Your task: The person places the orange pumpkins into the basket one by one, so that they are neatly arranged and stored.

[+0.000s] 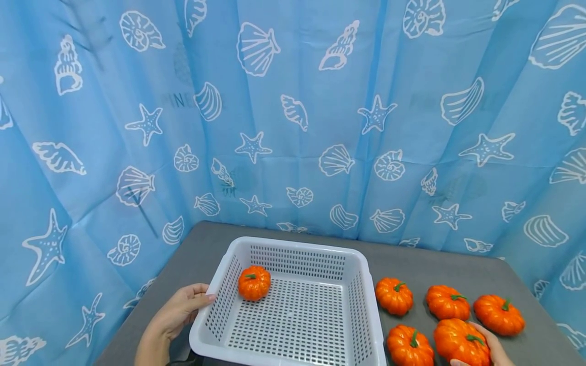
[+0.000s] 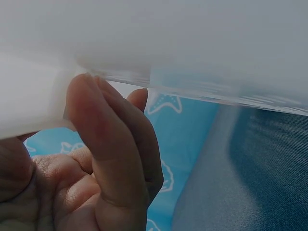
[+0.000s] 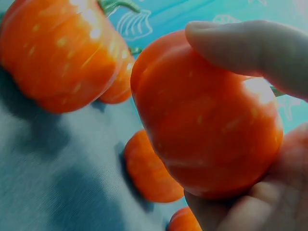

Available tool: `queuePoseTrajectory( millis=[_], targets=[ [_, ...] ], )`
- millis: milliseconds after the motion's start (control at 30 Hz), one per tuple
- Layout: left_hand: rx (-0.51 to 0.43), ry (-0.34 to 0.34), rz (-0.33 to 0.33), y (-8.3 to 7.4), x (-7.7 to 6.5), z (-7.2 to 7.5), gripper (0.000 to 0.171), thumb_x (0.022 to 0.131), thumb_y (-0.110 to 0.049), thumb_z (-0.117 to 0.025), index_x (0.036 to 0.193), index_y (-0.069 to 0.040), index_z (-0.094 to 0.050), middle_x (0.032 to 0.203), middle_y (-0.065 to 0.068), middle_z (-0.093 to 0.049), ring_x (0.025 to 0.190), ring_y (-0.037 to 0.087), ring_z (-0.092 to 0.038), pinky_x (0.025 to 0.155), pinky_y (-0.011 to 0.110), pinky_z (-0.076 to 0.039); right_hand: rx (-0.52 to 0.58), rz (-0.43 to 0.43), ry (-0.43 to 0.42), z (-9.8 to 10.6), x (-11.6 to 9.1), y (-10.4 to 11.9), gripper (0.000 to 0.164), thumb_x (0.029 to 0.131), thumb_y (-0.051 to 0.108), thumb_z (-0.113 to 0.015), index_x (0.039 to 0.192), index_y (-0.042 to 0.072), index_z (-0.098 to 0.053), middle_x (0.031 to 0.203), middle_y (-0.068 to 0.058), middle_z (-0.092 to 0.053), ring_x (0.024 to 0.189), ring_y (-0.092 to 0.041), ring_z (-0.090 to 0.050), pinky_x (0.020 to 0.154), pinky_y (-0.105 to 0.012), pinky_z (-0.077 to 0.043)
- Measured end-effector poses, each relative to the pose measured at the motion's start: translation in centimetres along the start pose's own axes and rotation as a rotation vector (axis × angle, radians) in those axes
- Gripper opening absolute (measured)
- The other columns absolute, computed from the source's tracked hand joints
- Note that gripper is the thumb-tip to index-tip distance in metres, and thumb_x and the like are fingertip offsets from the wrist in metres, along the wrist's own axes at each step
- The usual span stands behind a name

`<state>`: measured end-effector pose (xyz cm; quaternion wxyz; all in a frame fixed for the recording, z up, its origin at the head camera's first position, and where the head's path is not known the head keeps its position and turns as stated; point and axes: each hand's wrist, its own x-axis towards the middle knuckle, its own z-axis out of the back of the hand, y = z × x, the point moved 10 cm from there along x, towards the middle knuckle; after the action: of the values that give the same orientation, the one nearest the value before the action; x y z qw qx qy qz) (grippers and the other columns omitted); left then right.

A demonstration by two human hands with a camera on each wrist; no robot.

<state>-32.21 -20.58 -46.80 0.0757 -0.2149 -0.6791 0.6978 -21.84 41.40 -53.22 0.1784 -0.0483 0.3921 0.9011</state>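
My left hand [image 1: 176,310] grips the left rim of a white plastic basket [image 1: 297,243], thumb over the edge; the left wrist view shows its fingers [image 2: 113,139] curled under the rim. One small orange pumpkin [image 1: 254,283] with a green stem sits inside, near the basket's back left corner. At the lower right, my right hand [image 1: 493,345] holds another orange pumpkin [image 1: 455,341], the thumb on one side and fingers on the other. In the right wrist view this held pumpkin [image 3: 207,120] appears raised off the grey cloth, its stem mostly hidden.
Several more orange pumpkins stand on the grey tabletop [image 1: 458,264] right of the basket: one by its wall [image 1: 394,296], one in front [image 1: 410,346], one behind the held one [image 1: 447,302], one at far right [image 1: 499,315]. A blue seashell-print curtain [image 1: 297,147] hangs behind and at both sides.
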Motion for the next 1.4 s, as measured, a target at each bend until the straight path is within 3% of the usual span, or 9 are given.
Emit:
queuePoseTrajectory(
  millis=[67,133,200,367,533,933,1200,1400],
  targets=[
    [0.003,-0.005,-0.001,-0.1,0.0,0.0,0.046,0.097,-0.018,-0.053,0.125,0.016,-0.041,0.105,0.012,-0.068,0.092,0.027,-0.069,0.079,0.043,-0.057,-0.017,-0.021,0.081,0.4,-0.6,2.3,0.104,0.084,0.044,-0.067,0.145,-0.008,-0.001,0.133,-0.038,-0.030,0.093,-0.008,-0.055,0.076,-0.035,-0.052],
    [0.005,-0.010,-0.002,-0.1,0.1,0.0,0.046,0.097,-0.018,-0.053,0.125,0.016,-0.041,0.104,0.012,-0.068,0.092,0.027,-0.069,0.078,0.043,-0.057,-0.023,-0.040,0.146,0.5,-1.2,4.1,0.106,0.085,0.047,-0.064,0.145,-0.010,0.003,0.133,-0.041,-0.026,0.100,-0.030,-0.055,0.081,-0.042,-0.051],
    [0.006,-0.011,-0.002,-0.2,0.1,0.0,0.046,0.097,-0.018,-0.053,0.125,0.017,-0.041,0.105,0.013,-0.068,0.092,0.027,-0.069,0.079,0.043,-0.057,-0.017,-0.030,0.190,0.4,-1.4,5.5,0.105,0.087,0.046,-0.062,0.144,-0.011,0.006,0.133,-0.042,-0.022,0.103,-0.039,-0.052,0.082,-0.045,-0.050],
    [0.008,-0.012,-0.001,-0.3,0.1,0.0,0.046,0.097,-0.018,-0.053,0.125,0.016,-0.041,0.105,0.013,-0.068,0.092,0.027,-0.069,0.079,0.043,-0.057,0.028,0.044,0.230,0.5,-1.5,8.4,0.097,0.091,0.037,-0.060,0.144,-0.009,0.007,0.135,-0.040,-0.018,0.102,-0.034,-0.052,0.078,-0.038,-0.052],
    [0.008,-0.012,0.003,-0.3,0.1,0.0,0.047,0.097,-0.019,-0.053,0.125,0.016,-0.042,0.104,0.012,-0.068,0.092,0.027,-0.069,0.078,0.043,-0.057,0.020,0.107,0.229,0.5,-1.7,12.0,0.093,0.091,0.034,-0.061,0.145,-0.006,0.003,0.137,-0.038,-0.016,0.108,-0.041,-0.048,0.081,-0.042,-0.053],
    [-0.002,0.001,0.011,-0.1,0.0,0.1,0.046,0.097,-0.020,-0.053,0.124,0.015,-0.042,0.104,0.012,-0.068,0.092,0.026,-0.069,0.079,0.043,-0.057,0.132,0.313,0.167,0.0,-2.3,19.3,0.085,0.089,0.023,-0.066,0.147,0.004,-0.007,0.140,-0.028,-0.027,0.115,-0.037,-0.045,0.075,-0.027,-0.052],
    [0.002,-0.009,0.016,-0.1,0.0,0.1,0.045,0.097,-0.020,-0.054,0.123,0.015,-0.043,0.103,0.010,-0.068,0.091,0.026,-0.069,0.079,0.042,-0.057,0.257,0.432,0.194,-0.9,-2.0,23.5,0.083,0.087,0.017,-0.067,0.147,0.007,-0.010,0.139,-0.026,-0.031,0.112,-0.032,-0.048,0.077,-0.027,-0.053],
    [-0.005,-0.014,0.016,0.0,-0.1,0.0,0.045,0.096,-0.020,-0.054,0.123,0.015,-0.043,0.103,0.010,-0.068,0.091,0.025,-0.069,0.078,0.041,-0.057,0.273,0.472,0.210,-2.0,-1.6,26.3,0.084,0.084,0.019,-0.071,0.146,0.009,-0.015,0.137,-0.024,-0.036,0.113,-0.035,-0.048,0.082,-0.032,-0.052]
  ],
)
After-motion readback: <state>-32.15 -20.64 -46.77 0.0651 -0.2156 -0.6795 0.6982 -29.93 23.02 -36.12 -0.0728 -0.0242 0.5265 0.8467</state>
